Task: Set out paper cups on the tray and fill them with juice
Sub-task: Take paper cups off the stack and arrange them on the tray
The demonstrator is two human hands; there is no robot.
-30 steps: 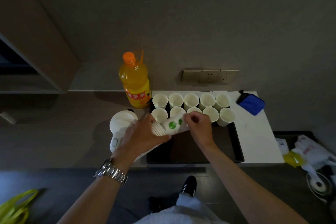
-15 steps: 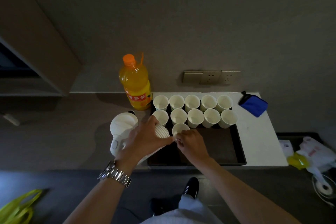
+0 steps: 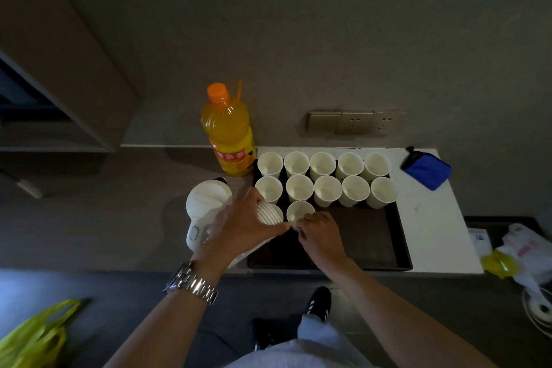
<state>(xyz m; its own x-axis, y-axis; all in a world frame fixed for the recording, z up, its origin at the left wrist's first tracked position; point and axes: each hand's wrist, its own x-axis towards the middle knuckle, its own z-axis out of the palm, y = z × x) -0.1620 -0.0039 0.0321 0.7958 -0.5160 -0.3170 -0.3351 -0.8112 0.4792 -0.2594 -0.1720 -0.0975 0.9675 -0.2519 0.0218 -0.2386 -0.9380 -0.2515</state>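
Now, from your head camera: your left hand point(image 3: 239, 227) curls round the stack of paper cups point(image 3: 270, 213), its rims poking out past your fingertips. Your right hand point(image 3: 321, 234) pinches the near rim of a single cup point(image 3: 299, 211) standing on the black tray point(image 3: 401, 248), just behind your fingers. Ten cups stand beyond it; the juice bottle point(image 3: 228, 131) waits farther left

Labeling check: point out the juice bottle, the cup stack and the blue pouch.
juice bottle point(image 3: 231, 140), head view, on its orange body.
cup stack point(image 3: 268, 213), head view, on the ribbed rims.
blue pouch point(image 3: 427, 170), head view, on its middle.
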